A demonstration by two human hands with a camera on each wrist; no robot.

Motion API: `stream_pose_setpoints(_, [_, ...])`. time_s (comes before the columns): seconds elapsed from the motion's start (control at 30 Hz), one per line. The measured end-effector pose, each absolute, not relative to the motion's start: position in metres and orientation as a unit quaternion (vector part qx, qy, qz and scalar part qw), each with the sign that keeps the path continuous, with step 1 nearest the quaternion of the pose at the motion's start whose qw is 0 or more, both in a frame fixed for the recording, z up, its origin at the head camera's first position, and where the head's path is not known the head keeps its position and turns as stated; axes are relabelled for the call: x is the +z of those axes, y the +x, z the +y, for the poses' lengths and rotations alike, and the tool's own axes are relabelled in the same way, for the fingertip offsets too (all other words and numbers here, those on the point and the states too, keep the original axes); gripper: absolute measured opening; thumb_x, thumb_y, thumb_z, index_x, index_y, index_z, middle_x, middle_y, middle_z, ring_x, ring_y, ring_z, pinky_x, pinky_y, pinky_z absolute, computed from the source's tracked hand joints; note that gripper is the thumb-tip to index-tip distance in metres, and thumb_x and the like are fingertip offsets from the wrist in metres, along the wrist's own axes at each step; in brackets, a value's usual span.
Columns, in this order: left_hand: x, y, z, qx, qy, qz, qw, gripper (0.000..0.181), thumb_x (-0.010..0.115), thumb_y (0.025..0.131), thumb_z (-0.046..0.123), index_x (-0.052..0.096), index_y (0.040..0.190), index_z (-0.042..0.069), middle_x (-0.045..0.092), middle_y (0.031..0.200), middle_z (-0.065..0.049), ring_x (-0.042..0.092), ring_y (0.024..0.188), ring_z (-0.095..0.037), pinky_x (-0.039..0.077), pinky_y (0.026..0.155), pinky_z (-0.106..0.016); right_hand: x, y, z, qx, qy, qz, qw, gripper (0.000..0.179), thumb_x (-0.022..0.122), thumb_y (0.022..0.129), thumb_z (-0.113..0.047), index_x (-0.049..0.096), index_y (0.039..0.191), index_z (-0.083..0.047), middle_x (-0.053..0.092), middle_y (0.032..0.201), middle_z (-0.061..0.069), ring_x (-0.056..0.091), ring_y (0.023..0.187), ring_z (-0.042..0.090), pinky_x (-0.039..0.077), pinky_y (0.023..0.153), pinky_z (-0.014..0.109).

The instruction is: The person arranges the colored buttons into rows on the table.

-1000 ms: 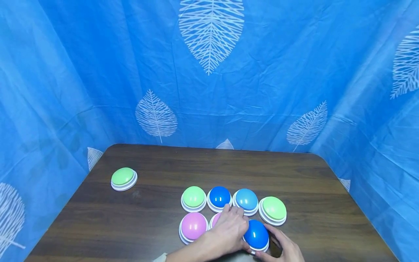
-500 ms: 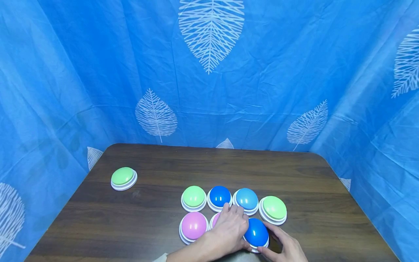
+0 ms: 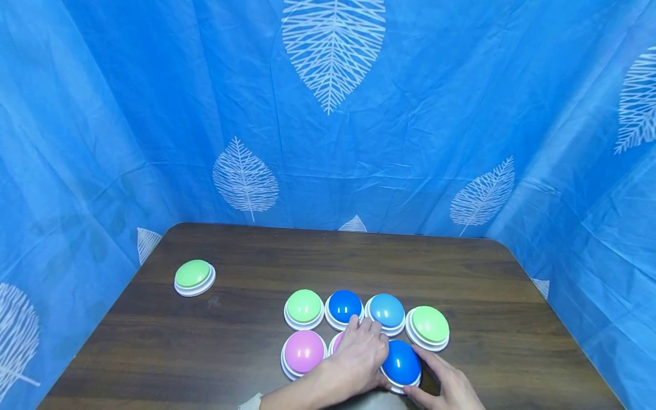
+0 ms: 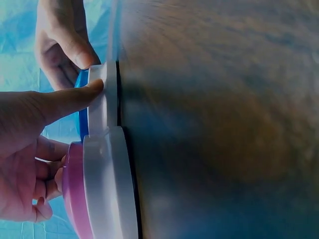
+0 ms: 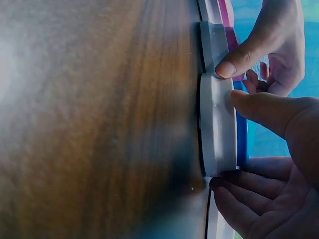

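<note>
A dark blue dome button (image 3: pixel 401 362) on a white base stands at the near right of a group. My right hand (image 3: pixel 446 382) holds it from the right, thumb on the front of the base and fingers round the far side. Reaching across from the left, my left hand (image 3: pixel 360 354) has its thumb on the same white base (image 4: pixel 103 104), fingers curled over the far side. That hand mostly covers a pink button (image 3: pixel 335 343) in the head view. In the left wrist view the pink button's base (image 4: pixel 107 184) sits right against the blue button's base.
Another pink button (image 3: pixel 304 352) stands at the left of the near row. Behind lie a green button (image 3: pixel 303 306), a dark blue one (image 3: pixel 344 306), a light blue one (image 3: pixel 386 311) and a green one (image 3: pixel 430 324). A lone green button (image 3: pixel 193 274) stands far left on the wooden table (image 3: pixel 246 250).
The near dark blue button has shifted very slightly away from the table's front. My right thumb has moved a little along its base; the left hand stays nearly still.
</note>
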State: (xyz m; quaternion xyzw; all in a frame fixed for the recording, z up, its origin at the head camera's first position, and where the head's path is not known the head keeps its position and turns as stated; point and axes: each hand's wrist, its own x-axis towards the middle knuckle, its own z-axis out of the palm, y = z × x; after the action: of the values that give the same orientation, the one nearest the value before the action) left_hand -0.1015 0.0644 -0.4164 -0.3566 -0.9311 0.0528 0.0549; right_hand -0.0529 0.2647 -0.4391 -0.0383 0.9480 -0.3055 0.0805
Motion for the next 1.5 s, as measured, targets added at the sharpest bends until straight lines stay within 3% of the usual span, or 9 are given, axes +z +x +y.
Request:
stream_pose_setpoints(0.17, [-0.413, -0.101, 0.061, 0.051, -0.365, -0.927, 0.065, 0.067, 0.074, 0.068, 0.074, 0.068, 0.102, 0.017, 0.055, 0.09, 0.005, 0.05, 0.085, -0.012, 0.035, 0.072, -0.029, -0.435, -0.055, 0.265, -0.296, -0.052, 0.95, 0.081, 0.076, 0.086, 0.074, -0.044, 0.059, 0.135, -0.008, 0.061, 0.13, 0.016, 0.059, 0.117, 0.038, 0.048, 0.093, 0.056])
stream_pose_setpoints(0.4, [-0.408, -0.104, 0.052, 0.004, -0.396, -0.912, 0.106, 0.059, 0.073, 0.076, 0.067, 0.07, 0.104, 0.016, 0.058, 0.091, 0.006, 0.053, 0.087, -0.011, 0.036, 0.069, -0.024, -0.423, -0.057, 0.259, -0.294, -0.087, 0.952, 0.018, 0.076, 0.083, 0.076, -0.046, 0.058, 0.137, -0.009, 0.061, 0.133, 0.016, 0.058, 0.12, 0.038, 0.048, 0.094, 0.056])
stream_pose_setpoints(0.67, [-0.399, -0.11, 0.038, -0.038, -0.368, -0.926, 0.077, 0.056, 0.076, 0.078, 0.06, 0.068, 0.106, 0.013, 0.061, 0.096, 0.003, 0.059, 0.094, -0.011, 0.05, 0.082, -0.027, -0.414, -0.066, 0.239, -0.309, -0.07, 0.948, 0.042, 0.077, 0.078, 0.079, -0.052, 0.055, 0.14, -0.011, 0.057, 0.137, 0.016, 0.053, 0.124, 0.041, 0.045, 0.094, 0.062])
stream_pose_setpoints(0.87, [-0.395, -0.117, 0.02, -0.066, -0.347, -0.931, 0.09, 0.05, 0.078, 0.079, 0.055, 0.067, 0.102, 0.012, 0.056, 0.089, 0.005, 0.055, 0.083, -0.01, 0.048, 0.075, -0.024, -0.417, -0.075, 0.223, -0.304, -0.126, 0.943, -0.046, 0.067, 0.081, 0.08, -0.043, 0.061, 0.135, -0.009, 0.062, 0.133, 0.01, 0.058, 0.12, 0.035, 0.048, 0.093, 0.056])
stream_pose_setpoints(1.0, [-0.392, -0.124, 0.004, -0.104, -0.332, -0.932, 0.103, 0.046, 0.08, 0.08, 0.049, 0.066, 0.1, 0.01, 0.055, 0.089, 0.003, 0.055, 0.084, -0.011, 0.05, 0.078, -0.027, -0.417, -0.086, 0.21, -0.299, -0.17, 0.933, -0.105, 0.064, 0.083, 0.08, -0.036, 0.062, 0.132, -0.007, 0.064, 0.129, 0.005, 0.062, 0.116, 0.029, 0.05, 0.092, 0.051])
stream_pose_setpoints(1.2, [-0.387, -0.133, -0.02, -0.128, -0.299, -0.94, 0.099, 0.049, 0.081, 0.082, 0.043, 0.066, 0.109, 0.004, 0.061, 0.095, -0.003, 0.06, 0.09, -0.017, 0.053, 0.082, -0.031, -0.413, -0.105, 0.188, -0.311, -0.214, 0.921, -0.096, 0.065, 0.083, 0.081, -0.034, 0.059, 0.135, -0.006, 0.063, 0.131, 0.005, 0.06, 0.12, 0.028, 0.05, 0.094, 0.05])
stream_pose_setpoints(1.5, [-0.389, -0.141, -0.058, -0.145, -0.246, -0.95, 0.125, 0.05, 0.085, 0.077, 0.038, 0.067, 0.105, 0.001, 0.06, 0.091, -0.005, 0.061, 0.087, -0.022, 0.054, 0.077, -0.038, -0.4, -0.129, 0.147, -0.291, -0.301, 0.902, -0.108, 0.067, 0.082, 0.082, -0.033, 0.056, 0.138, -0.006, 0.06, 0.136, 0.009, 0.059, 0.121, 0.027, 0.052, 0.092, 0.046])
